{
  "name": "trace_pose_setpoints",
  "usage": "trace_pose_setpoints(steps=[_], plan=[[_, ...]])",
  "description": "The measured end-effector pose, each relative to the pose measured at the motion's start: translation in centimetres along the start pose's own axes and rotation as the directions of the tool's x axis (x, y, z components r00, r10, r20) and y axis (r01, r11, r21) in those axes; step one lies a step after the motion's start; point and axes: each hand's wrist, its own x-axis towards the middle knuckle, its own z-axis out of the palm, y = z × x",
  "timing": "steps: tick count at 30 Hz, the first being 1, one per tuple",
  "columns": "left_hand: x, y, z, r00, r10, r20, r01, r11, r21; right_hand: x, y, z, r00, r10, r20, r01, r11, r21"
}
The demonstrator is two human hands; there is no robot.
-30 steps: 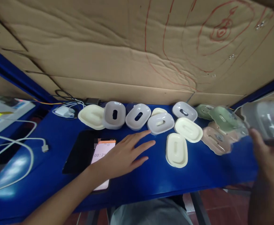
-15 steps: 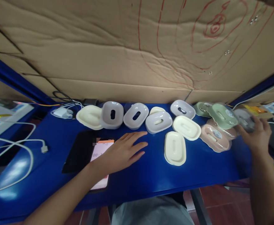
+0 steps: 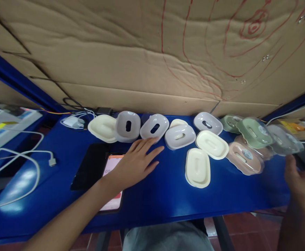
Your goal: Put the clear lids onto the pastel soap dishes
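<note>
My left hand [image 3: 135, 162] lies with fingers spread, partly over the phone, its fingertips by a grey slotted soap dish [image 3: 159, 122]. Beyond it stand another grey slotted dish [image 3: 121, 127] and a cream oval tray [image 3: 102, 129]. To its right are a third grey dish [image 3: 180, 137] and cream trays [image 3: 198, 169]. At the right edge my right hand [image 3: 301, 179] is slightly blurred, thumb and fingers apart, nothing visible in it. A grey soap box with a clear lid [image 3: 284, 139] sits beyond it, beside green [image 3: 255, 130] and pink [image 3: 243, 158] lidded soap boxes.
A phone [image 3: 112, 202] with a lit screen lies next to a black flat slab [image 3: 87, 170] on the blue table [image 3: 155, 202]. White cables [image 3: 34, 167] and a charger [image 3: 74, 122] are at the left. A cardboard wall [image 3: 110, 62] stands behind.
My right hand has drawn away from the grey lidded soap box, moving right and toward me. That box now rests beside the green one. My left hand has barely shifted; the view has turned slightly.
</note>
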Motion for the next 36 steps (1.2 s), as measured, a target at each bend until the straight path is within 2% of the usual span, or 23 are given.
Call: trace_pose_setpoints(steps=[1,3,4,5,6,8,9,10,14,17,20,22,26,29,31,33,35,36], plan=[[0.0,-0.2,0.2,1.0,-0.025,0.007,0.025,0.999,0.023,-0.5,-2.6,-1.0,0.992,-0.067,-0.11,0.072,0.997,0.042],[-0.1,-0.6,0.6,0.998,-0.053,0.038,0.051,0.998,0.047,-1.4,-8.8,-3.0,0.986,-0.113,-0.127,0.132,0.979,0.153],[-0.1,-0.8,0.8,0.997,-0.059,0.054,0.056,0.997,0.047,-1.8,-12.0,-3.8,0.983,-0.182,-0.021,0.182,0.957,0.227],[-0.2,-0.9,0.9,0.996,-0.062,0.067,0.059,0.997,0.041,-2.2,-15.0,-4.3,0.947,-0.306,0.1,0.26,0.91,0.324],[-0.2,-1.0,1.0,0.995,-0.064,0.075,0.061,0.998,0.033,-2.5,-17.7,-4.6,0.862,-0.455,0.225,0.335,0.843,0.422],[-0.2,-1.1,1.0,0.995,-0.067,0.077,0.065,0.998,0.022,-3.0,-22.0,-4.6,0.675,-0.645,0.358,0.394,0.725,0.565],[-0.2,-1.1,0.9,0.995,-0.066,0.076,0.065,0.998,0.022,-3.3,-23.6,-4.4,0.603,-0.695,0.392,0.393,0.686,0.612],[-0.2,-1.0,0.8,0.995,-0.062,0.075,0.061,0.998,0.023,-3.6,-24.9,-4.2,0.556,-0.722,0.411,0.385,0.663,0.643],[-0.2,-0.8,0.5,0.996,-0.049,0.077,0.046,0.998,0.039,-4.2,-28.9,-4.6,0.453,-0.778,0.435,0.312,0.596,0.74],[-0.2,-0.7,0.4,0.997,-0.048,0.065,0.045,0.998,0.045,-3.6,-31.2,-5.4,0.375,-0.842,0.388,0.199,0.482,0.854],[-0.2,-0.7,0.4,0.997,-0.048,0.053,0.046,0.998,0.043,-2.6,-32.8,-4.7,0.39,-0.881,0.269,0.208,0.369,0.906],[-0.2,-0.7,0.3,0.998,-0.047,0.044,0.044,0.997,0.055,-1.9,-33.3,-3.1,0.42,-0.879,0.223,0.283,0.361,0.889],[0.0,-0.1,-0.4,1.0,-0.018,0.013,0.017,0.999,0.038,-1.1,-32.6,1.4,0.523,-0.808,0.272,0.418,0.521,0.744],[-0.2,0.9,-1.0,0.993,0.073,0.091,-0.064,0.993,-0.098,-1.2,-31.6,3.4,0.583,-0.771,0.258,0.45,0.57,0.688],[-0.4,1.6,-1.1,0.984,0.126,0.128,-0.104,0.981,-0.163,-1.3,-31.2,3.4,0.614,-0.759,0.217,0.443,0.559,0.701],[-0.6,2.1,-1.0,0.982,0.151,0.114,-0.13,0.977,-0.171,-1.4,-31.3,2.5,0.639,-0.747,0.182,0.421,0.538,0.731],[-0.6,2.2,-0.8,0.984,0.159,0.079,-0.147,0.979,-0.144,-1.5,-31.9,1.2,0.635,-0.758,0.152,0.406,0.494,0.769],[-0.7,2.1,-0.8,0.985,0.159,0.062,-0.15,0.98,-0.127,-1.6,-32.2,0.5,0.616,-0.775,0.138,0.404,0.461,0.79]])
